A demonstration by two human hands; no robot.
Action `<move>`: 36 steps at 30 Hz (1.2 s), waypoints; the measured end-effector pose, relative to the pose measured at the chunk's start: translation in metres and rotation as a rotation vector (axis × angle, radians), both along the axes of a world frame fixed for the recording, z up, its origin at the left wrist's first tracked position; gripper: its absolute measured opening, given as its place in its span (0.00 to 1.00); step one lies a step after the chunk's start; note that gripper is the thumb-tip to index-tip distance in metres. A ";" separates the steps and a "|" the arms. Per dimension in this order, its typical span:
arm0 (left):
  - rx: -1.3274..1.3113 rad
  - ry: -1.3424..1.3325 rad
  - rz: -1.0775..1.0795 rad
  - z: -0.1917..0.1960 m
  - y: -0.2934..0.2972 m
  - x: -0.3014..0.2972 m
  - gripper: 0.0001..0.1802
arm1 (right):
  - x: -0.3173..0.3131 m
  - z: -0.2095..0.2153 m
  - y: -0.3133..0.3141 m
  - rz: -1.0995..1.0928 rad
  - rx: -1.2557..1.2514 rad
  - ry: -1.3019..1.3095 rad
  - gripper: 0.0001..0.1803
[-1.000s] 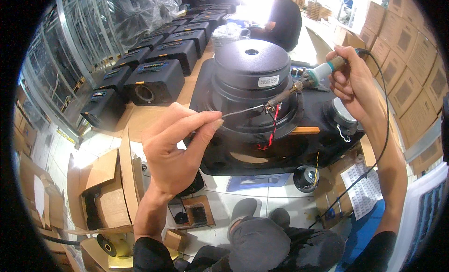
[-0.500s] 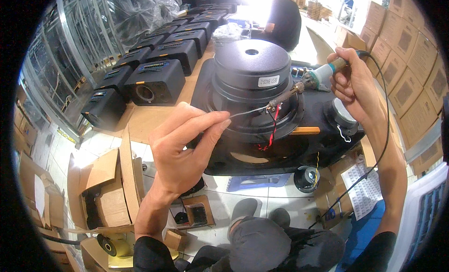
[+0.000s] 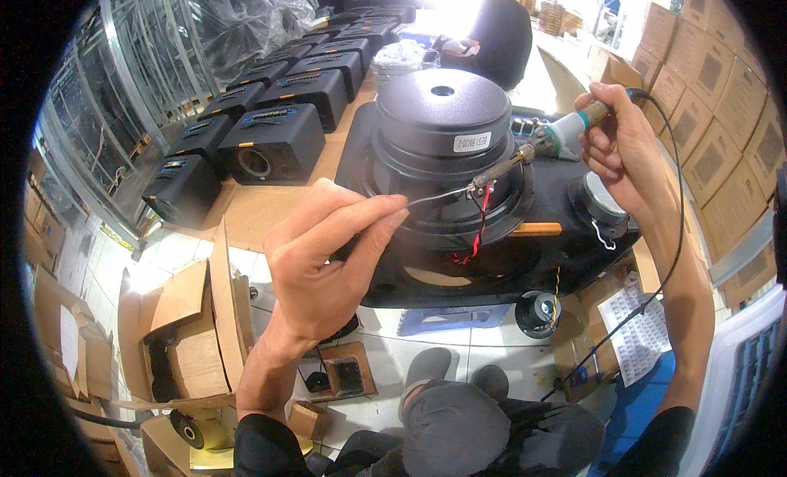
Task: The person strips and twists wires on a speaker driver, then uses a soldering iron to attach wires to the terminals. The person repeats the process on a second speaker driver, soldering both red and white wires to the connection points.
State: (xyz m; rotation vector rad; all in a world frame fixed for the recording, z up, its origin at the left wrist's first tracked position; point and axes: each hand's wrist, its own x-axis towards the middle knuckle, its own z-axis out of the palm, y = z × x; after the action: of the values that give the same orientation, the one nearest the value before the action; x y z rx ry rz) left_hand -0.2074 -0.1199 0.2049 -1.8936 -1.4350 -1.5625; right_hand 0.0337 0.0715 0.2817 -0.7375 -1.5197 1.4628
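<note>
Between the thumb and forefinger of my left hand (image 3: 332, 260) is a thin solder wire (image 3: 434, 199), its far end at a terminal on the side of a big black speaker driver (image 3: 443, 108). My right hand (image 3: 619, 136) grips a soldering iron (image 3: 566, 135) by its handle, and the tip meets the solder at that terminal. A twisted red and black wire pair (image 3: 479, 231) hangs down from the terminal. The driver rests magnet-up on a black speaker cabinet (image 3: 385, 288). A smaller driver (image 3: 596, 202) with a white lead sits to the right, and an orange stick (image 3: 537, 228) lies between them.
Rows of black speaker boxes (image 3: 270, 145) fill the bench at the back left. Stacked cartons (image 3: 721, 108) line the right side. An open cardboard box (image 3: 188, 329) stands at lower left, and a small speaker (image 3: 538, 313) is below the cabinet. Another person (image 3: 496, 38) is at the back.
My left hand has edged slightly toward the terminal with the solder wire. The iron stays in place. The person at the back has moved a hand.
</note>
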 end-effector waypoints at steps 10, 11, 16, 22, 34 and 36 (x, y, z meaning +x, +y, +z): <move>0.023 0.018 -0.016 -0.002 0.002 0.000 0.12 | 0.001 0.001 0.000 0.009 0.016 0.002 0.19; 0.018 0.011 -0.015 -0.002 0.003 0.001 0.12 | 0.001 0.001 0.000 0.007 0.014 -0.001 0.19; 0.045 0.044 -0.016 -0.002 0.005 0.000 0.12 | 0.000 0.001 -0.002 0.002 0.018 -0.002 0.19; 0.066 0.009 0.008 -0.002 0.000 0.001 0.12 | 0.000 0.001 -0.001 0.009 0.008 0.008 0.19; 0.067 0.003 0.004 -0.002 -0.005 -0.001 0.12 | 0.009 -0.007 0.002 0.078 0.093 0.066 0.19; 0.059 0.003 0.007 -0.002 -0.006 -0.001 0.12 | 0.010 -0.008 0.001 0.080 0.102 0.063 0.19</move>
State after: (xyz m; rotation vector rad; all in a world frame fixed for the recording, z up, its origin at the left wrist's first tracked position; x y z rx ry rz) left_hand -0.2087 -0.1254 0.2030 -1.8548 -1.3771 -1.5801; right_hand 0.0437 0.0727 0.2735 -0.5711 -1.5787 1.4424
